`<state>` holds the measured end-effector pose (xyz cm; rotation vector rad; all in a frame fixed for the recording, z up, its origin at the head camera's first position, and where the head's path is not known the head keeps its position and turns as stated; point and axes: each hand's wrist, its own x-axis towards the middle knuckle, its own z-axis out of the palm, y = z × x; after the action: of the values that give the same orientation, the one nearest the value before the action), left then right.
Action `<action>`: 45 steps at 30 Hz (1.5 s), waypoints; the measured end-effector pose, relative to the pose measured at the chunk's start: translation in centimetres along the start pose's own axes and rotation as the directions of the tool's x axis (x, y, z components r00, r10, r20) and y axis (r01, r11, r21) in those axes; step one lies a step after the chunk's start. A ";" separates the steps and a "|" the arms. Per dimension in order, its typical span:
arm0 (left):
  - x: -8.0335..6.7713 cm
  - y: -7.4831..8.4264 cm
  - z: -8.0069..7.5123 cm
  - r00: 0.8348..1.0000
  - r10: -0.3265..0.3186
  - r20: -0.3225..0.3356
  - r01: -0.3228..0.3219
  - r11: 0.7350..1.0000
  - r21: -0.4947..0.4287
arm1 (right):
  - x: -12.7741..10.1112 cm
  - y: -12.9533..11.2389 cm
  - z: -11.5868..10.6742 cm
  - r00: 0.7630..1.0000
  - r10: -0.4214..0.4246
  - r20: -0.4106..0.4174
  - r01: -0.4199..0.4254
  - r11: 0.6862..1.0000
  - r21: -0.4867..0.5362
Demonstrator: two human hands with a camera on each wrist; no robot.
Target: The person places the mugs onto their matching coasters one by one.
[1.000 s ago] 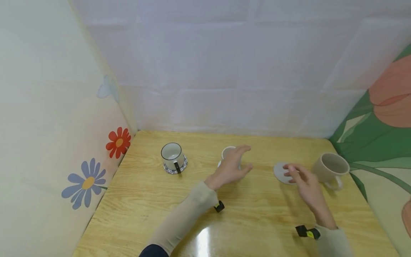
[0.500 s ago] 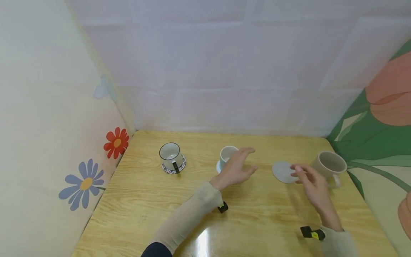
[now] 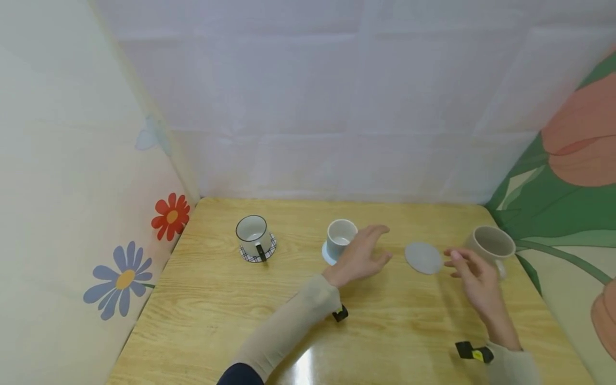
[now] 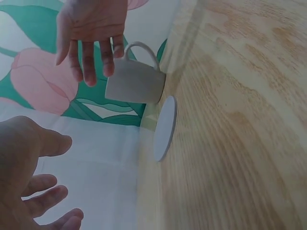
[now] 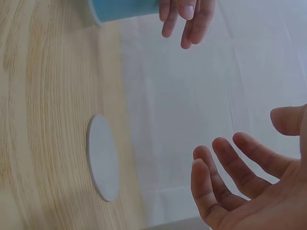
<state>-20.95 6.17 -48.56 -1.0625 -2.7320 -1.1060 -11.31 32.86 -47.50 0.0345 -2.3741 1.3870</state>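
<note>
Step in hand looks like: pairing cup with mat.

Left hand loose, holds nothing, just beside small blue cup on blue round mat.

Right hand loose, holds nothing, between flat grey round mat and big beige mug.

Next, I think: grab beige mug, lift, set down on grey mat on wooden tabletop.

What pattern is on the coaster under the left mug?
A black-and-white check coaster, clearest in the head view.
</note>
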 end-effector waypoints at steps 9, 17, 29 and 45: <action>0.4 -0.1 1.6 1.000 -0.020 0.019 0.019 1.000 0.025 | -0.3 0.1 -0.8 0.999 0.031 -0.018 -0.031 0.999 -0.022; 1.2 0.1 3.6 0.999 -0.043 0.017 0.042 0.999 0.026 | -1.0 0.9 -1.6 0.998 0.052 -0.031 -0.053 0.998 -0.042; 1.3 0.6 4.8 0.992 -0.122 0.036 0.120 0.992 0.038 | -0.9 2.3 -2.8 0.994 0.086 -0.063 -0.088 0.996 -0.027; 1.9 0.5 6.2 0.991 -0.134 0.027 0.130 0.984 0.118 | -0.9 3.5 -4.1 0.956 0.225 -0.190 -0.229 0.973 0.004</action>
<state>-20.65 11.37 -52.46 -0.9067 -2.8910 -0.9356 -9.94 37.95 -48.95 -0.3708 -2.2858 1.3997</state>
